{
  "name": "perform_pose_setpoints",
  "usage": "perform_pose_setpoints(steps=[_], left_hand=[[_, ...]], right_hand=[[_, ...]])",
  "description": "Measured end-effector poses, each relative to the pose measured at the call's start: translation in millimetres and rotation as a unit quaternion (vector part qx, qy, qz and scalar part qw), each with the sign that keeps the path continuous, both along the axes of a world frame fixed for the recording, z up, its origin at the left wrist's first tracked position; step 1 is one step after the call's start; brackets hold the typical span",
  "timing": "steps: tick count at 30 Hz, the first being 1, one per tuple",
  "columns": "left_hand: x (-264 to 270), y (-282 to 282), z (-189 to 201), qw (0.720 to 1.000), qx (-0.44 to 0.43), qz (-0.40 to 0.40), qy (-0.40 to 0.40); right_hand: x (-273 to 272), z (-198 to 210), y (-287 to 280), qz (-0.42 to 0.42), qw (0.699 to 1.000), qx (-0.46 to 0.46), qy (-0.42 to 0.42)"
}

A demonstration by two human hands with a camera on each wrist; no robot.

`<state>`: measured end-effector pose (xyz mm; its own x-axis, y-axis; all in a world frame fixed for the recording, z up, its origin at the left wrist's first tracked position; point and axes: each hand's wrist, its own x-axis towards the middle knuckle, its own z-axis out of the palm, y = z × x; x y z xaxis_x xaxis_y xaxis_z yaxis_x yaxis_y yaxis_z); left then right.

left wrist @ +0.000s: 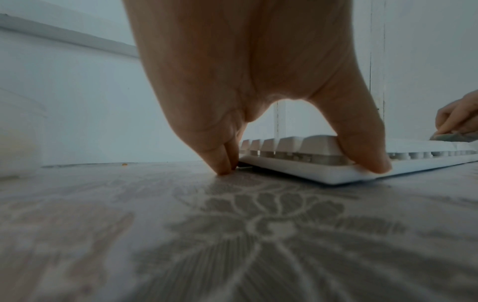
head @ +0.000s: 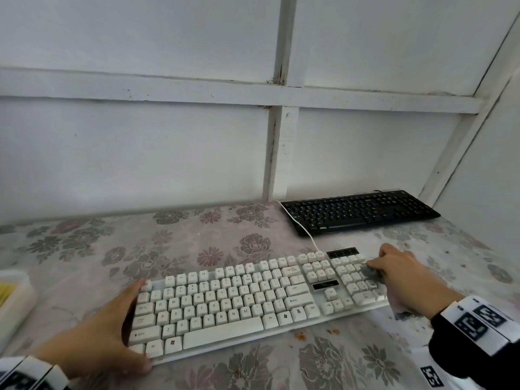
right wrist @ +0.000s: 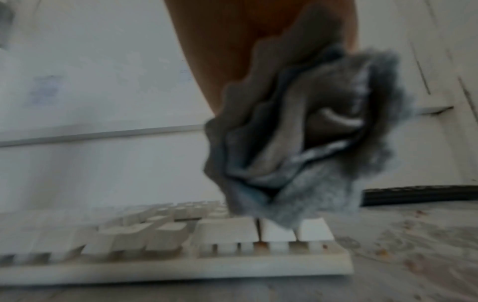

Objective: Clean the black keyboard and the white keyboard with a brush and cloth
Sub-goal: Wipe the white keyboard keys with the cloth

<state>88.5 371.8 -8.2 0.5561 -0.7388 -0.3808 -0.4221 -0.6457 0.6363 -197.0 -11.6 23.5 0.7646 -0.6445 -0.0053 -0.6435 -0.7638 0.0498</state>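
The white keyboard [head: 253, 302] lies flat on the flowery tablecloth [head: 183, 243], right in front of me. I think it is light and stiff, so it could slide when I rub it. The keys are loose little caps and could pop off if I push too hard. The best place to hold it is the hard frame at the ends, not the keys.

My left hand [head: 112, 330] does that now: thumb on the near left corner, fingers spread along the left end. My right hand [head: 405, 271] is bunched around the grey cloth [right wrist: 297, 143], pressing it on the number keys at the right end. The cloth looks soft and fluffy.

The black keyboard [head: 357, 212] waits well behind, by the wall. A white box [head: 14, 302] sits far left. I see no brush.
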Motion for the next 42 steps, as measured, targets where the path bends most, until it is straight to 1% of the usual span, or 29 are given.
perform_pose_setpoints(steps=[2, 3, 5, 6, 7, 9, 11, 13, 16, 18, 21, 23, 25, 28, 31, 34, 37, 42], left_hand=[[1.0, 1.0, -2.3, 1.0, -0.002, 0.0, 0.0], [1.2, 1.4, -2.3, 1.0, 0.0, -0.002, 0.0], [0.4, 0.3, 0.1, 1.0, 0.001, -0.006, -0.002], [-0.8, -0.4, 1.7, 1.0, -0.002, -0.006, -0.001], [-2.4, -1.4, 3.9, 1.0, -0.005, -0.008, 0.0], [-6.3, -2.2, 7.6, 1.0, -0.001, -0.009, -0.002], [-8.5, -2.5, 9.9, 1.0, 0.01, -0.009, -0.008], [-9.2, -1.7, 10.8, 1.0, 0.021, -0.006, -0.013], [-9.2, -1.2, 9.1, 0.999, 0.028, 0.0, -0.023], [-8.8, -1.4, 8.4, 0.999, 0.028, 0.004, -0.022], [-9.2, -1.6, 11.1, 0.999, 0.033, 0.0, -0.018], [-8.6, -1.5, 12.3, 0.999, 0.032, -0.003, -0.019], [-7.5, -1.4, 12.7, 0.999, 0.03, -0.012, -0.02], [-7.4, -1.0, 10.1, 0.998, 0.039, -0.021, -0.037], [-6.5, 0.0, 3.4, 0.998, 0.029, -0.003, -0.054], [-5.5, 0.8, 3.5, 0.999, 0.022, -0.011, -0.033], [-5.4, 1.5, 6.8, 1.0, 0.015, -0.018, -0.006], [-7.3, 0.9, 9.1, 1.0, 0.016, -0.012, -0.001]], right_hand=[[2.6, 0.5, 1.4, 0.005, 1.0, 0.009, -0.021], [3.7, 1.8, 4.8, 0.015, 0.998, 0.042, -0.042], [3.0, 1.9, 9.8, 0.053, 0.994, 0.082, -0.051], [1.7, -0.1, 8.7, 0.064, 0.994, 0.074, -0.044], [0.6, 0.0, 7.3, 0.059, 0.995, 0.065, -0.041], [-1.2, -0.4, 2.1, 0.013, 0.994, 0.09, -0.057], [1.2, 3.2, 1.3, -0.033, 0.994, 0.083, -0.057], [10.8, 11.0, 11.1, -0.028, 0.996, 0.054, -0.059], [40.2, 27.5, 56.1, 0.048, 0.986, 0.137, -0.081], [64.9, 37.2, 103.8, 0.132, 0.968, 0.195, -0.082], [103.7, 37.2, 170.3, 0.252, 0.935, 0.238, -0.073], [128.5, 30.4, 205.6, 0.313, 0.916, 0.242, -0.061], [148.6, 26.1, 235.3, 0.349, 0.907, 0.23, -0.054], [164.1, 24.3, 263.0, 0.388, 0.899, 0.202, -0.029], [165.8, 19.2, 275.3, 0.387, 0.91, 0.151, 0.013], [161.4, 12.6, 275.5, 0.368, 0.921, 0.122, 0.024], [154.7, 8.1, 262.6, 0.355, 0.926, 0.13, 0.008], [137.9, -2.6, 233.3, 0.33, 0.929, 0.166, -0.03]])
